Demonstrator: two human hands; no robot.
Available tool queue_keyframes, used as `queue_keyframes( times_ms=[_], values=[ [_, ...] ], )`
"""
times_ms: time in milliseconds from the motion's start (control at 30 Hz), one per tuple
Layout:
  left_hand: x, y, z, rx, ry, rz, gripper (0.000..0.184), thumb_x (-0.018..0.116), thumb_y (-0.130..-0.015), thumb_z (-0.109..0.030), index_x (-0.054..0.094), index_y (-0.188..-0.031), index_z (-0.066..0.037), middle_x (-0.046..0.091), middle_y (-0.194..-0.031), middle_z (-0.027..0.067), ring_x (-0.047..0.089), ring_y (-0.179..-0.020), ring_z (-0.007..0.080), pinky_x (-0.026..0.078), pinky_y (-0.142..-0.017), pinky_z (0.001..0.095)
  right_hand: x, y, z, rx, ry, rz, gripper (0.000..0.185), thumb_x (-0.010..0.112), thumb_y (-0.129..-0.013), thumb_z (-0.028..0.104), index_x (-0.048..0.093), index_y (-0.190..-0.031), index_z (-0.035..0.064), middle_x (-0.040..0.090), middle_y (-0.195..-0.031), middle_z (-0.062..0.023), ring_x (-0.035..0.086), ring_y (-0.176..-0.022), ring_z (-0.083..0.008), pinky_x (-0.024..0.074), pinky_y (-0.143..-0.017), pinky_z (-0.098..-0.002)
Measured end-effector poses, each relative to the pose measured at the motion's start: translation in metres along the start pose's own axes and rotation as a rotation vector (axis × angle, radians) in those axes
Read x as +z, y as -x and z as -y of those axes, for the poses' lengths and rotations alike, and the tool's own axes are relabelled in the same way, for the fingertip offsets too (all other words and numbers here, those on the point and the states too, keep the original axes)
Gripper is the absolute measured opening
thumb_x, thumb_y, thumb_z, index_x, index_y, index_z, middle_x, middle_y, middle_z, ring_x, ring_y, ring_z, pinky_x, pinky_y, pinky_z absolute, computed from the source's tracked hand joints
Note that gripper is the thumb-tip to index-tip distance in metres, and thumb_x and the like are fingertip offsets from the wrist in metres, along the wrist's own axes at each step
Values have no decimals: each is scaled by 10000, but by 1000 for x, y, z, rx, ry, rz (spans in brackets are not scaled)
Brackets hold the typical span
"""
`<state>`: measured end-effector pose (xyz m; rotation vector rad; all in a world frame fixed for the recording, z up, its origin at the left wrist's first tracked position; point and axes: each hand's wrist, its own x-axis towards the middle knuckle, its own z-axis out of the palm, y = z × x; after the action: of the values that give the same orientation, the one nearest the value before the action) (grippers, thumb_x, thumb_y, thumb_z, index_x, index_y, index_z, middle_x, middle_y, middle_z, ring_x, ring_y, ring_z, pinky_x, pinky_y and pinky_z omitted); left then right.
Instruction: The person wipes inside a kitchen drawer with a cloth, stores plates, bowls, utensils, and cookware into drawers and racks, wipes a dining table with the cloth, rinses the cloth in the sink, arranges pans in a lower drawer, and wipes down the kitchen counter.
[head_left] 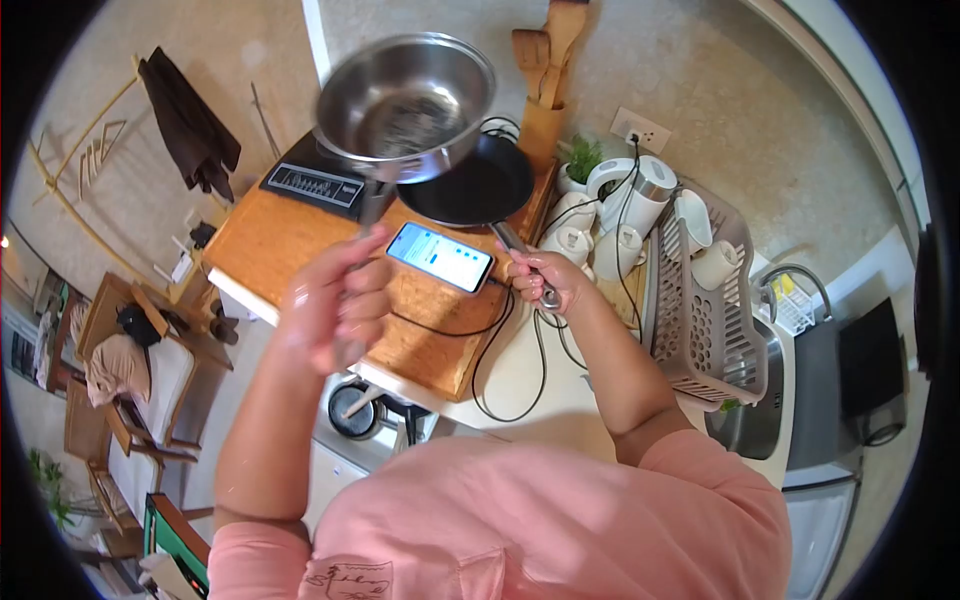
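My left hand [340, 300] is closed round the handle of a stainless steel pan [345, 110], which is raised and slightly blurred. Its shiny inside faces me. In my right hand [550, 280] is the handle of a black frying pan [465, 185], partly hidden behind the steel pan. The frying pan is over the back of the wooden board [260, 240]. Between my hands a phone [440, 256] lies on the board with its screen lit. Behind my left hand sits a black induction cooktop [312, 188], partly covered by the steel pan.
Wooden spatulas stand in a holder [541, 130] at the back. To the right are a white kettle [640, 190], several mugs [618, 250], a dish rack [705, 330] and a sink [755, 415]. Black cables [542, 370] loop over the counter. Pans [355, 410] sit below the board.
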<state>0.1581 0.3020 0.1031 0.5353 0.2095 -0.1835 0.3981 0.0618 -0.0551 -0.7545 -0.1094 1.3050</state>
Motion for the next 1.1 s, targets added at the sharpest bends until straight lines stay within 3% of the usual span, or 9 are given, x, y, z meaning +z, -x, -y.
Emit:
queue_keyframes(
  times_ms=[267,500,633,700,833,900,1000,1067,1100],
  values=[
    [-97,182,32,333,-342,-391,287,358,-1025,-455,458,-996,-188,250,-551,-69,199,-395,52,145,-346,214,48,31,-27,-210,468,-206,448,549,-960,116,385,-1377,134,461,-709,7,400,-458,-45,363,-386,-197],
    [-194,257,88,455,264,-678,267,373,-1034,-421,464,-923,-196,296,-555,-56,209,-389,49,159,-330,203,117,34,-59,-232,549,-66,659,597,-929,136,259,-1495,135,448,-676,-3,380,-410,-54,347,-357,-206],
    [-257,275,99,216,166,-1021,305,362,-1027,-455,433,-876,-200,277,-553,-65,212,-406,59,135,-356,220,176,3,-111,-145,675,-4,630,606,-890,95,323,-1453,104,461,-668,12,390,-423,-57,340,-372,-210],
    [-305,280,107,162,133,-1006,300,352,-1026,-437,434,-876,-190,292,-553,-59,211,-406,61,131,-367,229,195,-27,-153,-39,816,-45,656,614,-899,118,312,-1480,96,479,-668,13,414,-448,-53,364,-408,-209],
    [-384,252,113,-175,-255,-1217,213,390,-987,-292,514,-1006,-121,397,-585,-9,303,-423,99,255,-376,273,212,-79,-236,149,862,-63,684,631,-909,151,298,-1505,106,476,-689,27,434,-517,-36,386,-491,-195],
    [-456,234,140,-163,-466,-1178,283,401,-972,-276,556,-1078,-65,565,-678,91,522,-500,222,424,-427,384,218,-103,-256,236,935,-84,685,634,-909,153,299,-1504,98,533,-761,2,496,-596,-68,429,-567,-220],
    [-523,194,157,-351,-1303,-1040,402,370,-982,-302,602,-1091,8,642,-997,262,636,-921,412,513,-797,481,198,-141,-302,198,1193,-87,684,645,-910,150,303,-1496,63,587,-985,-52,572,-800,-120,474,-745,-262],
    [-531,167,152,-439,-1242,-1103,441,340,-996,-301,611,-1097,31,621,-1114,289,601,-1076,438,473,-943,486,186,-160,-324,100,1382,-103,645,630,-909,154,340,-1480,76,623,-1212,-147,602,-1056,-214,440,-956,-322],
    [-537,155,150,-489,-1114,-1182,452,321,-1006,-296,608,-1107,38,615,-1143,284,594,-1102,430,459,-966,488,180,-167,-333,105,1384,-99,645,630,-909,154,340,-1480,76,623,-1212,-147,602,-1056,-214,440,-956,-322]
  ],
)
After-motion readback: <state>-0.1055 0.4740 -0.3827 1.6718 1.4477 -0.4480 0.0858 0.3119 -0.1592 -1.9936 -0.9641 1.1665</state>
